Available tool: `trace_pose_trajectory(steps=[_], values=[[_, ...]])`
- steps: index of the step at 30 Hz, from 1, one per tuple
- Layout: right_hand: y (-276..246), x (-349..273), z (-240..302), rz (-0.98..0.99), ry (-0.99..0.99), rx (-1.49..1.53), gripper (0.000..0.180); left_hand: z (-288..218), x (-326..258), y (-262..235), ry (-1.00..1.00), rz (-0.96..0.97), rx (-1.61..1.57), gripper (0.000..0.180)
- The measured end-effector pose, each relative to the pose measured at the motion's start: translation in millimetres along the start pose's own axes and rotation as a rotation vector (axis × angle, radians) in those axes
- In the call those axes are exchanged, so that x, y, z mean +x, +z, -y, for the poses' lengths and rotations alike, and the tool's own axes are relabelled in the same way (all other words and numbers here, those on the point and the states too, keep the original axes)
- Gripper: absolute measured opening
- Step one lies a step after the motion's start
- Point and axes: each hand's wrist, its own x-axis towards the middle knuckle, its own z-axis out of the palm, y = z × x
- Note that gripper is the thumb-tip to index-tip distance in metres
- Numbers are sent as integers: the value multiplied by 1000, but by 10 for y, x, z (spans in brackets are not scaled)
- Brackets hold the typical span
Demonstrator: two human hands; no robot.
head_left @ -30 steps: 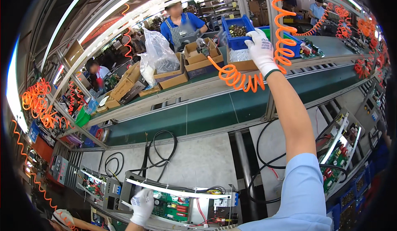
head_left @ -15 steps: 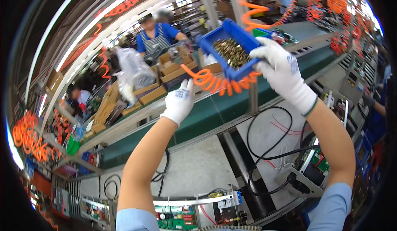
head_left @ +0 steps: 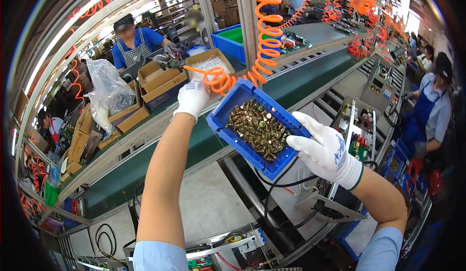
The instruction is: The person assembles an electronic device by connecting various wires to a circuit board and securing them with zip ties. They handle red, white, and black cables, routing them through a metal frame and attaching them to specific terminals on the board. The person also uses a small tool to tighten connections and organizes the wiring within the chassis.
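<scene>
My right hand, in a white glove, grips the right edge of a blue plastic bin, thumb and fingers over its rim. Held in the air over the green belt, the bin is tilted toward me. Small brassy screws fill much of it. My left hand, also gloved, reaches to the shelf edge beside an orange coiled air hose and an open cardboard box. Its fingers point away and are mostly hidden, so I cannot see whether they hold anything. Above it lies a dark power screwdriver at the hose end.
A green conveyor belt crosses in front of me behind a metal post. Plastic bags and boxes stand on the shelf. Across the line works a person; another person stands at right. Cables and circuit-board units lie nearer me.
The bin has come lower and closer, showing more of its screws. My left hand has moved up to the shelf edge by the hose. My view has turned to the right.
</scene>
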Motion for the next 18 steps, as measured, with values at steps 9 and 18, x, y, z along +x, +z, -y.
trace_pose_trajectory(steps=[9, 18], values=[[-49, 214, 93, -106, -34, 39, 44, 56, -1081, -1012, 249, 107, -87, 12], [290, 854, 41, -302, 461, 575, 28, 142, -1807, -1569, 29, 148, -105, 17]])
